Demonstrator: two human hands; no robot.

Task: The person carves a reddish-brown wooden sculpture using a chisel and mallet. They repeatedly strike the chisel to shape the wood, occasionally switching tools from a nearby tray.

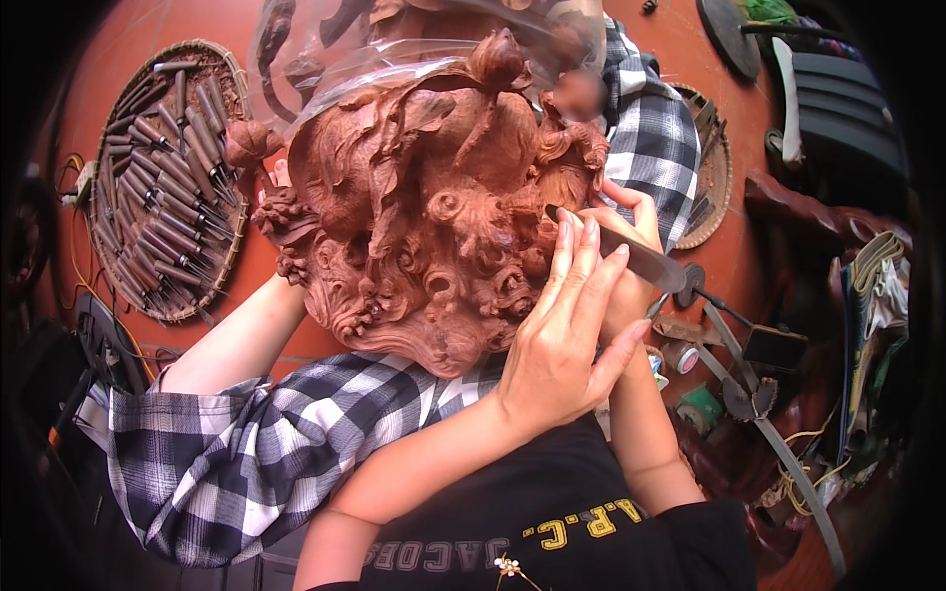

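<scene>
Over the black-and-white plaid cloth (335, 414), filling the middle of the view, sits a reddish-brown wood carving (434, 217), and much of its shaping looks done: curls crowd the lower part, folds and broad rounded surfaces run higher up, and stalk-like pieces stand out at the edges. What is left is harder to judge; the wood looks bare and matt, and both hands are at its right side, so that area seems unfinished, though no fresh cut can be made out. The left hand (562, 340) lies back-up with its fingers straight and side by side, their tips resting on a flat grey tool (645, 264), thumb spread away. The right hand (631, 227) has its fingers bent and appears to grasp this tool, but the left hand covers too much to tell the exact grip. Clear plastic (330, 71) hides part of the carved wood at the top. To the left, well apart from the hands and beyond the carving, a round woven basket (168, 313) holds many wooden-handled chisels (163, 192). A second basket (726, 192) is partly behind plaid cloth at upper right, while a grey metal bar (793, 468) and a green object (700, 406) crowd the floor near the right forearm.
</scene>
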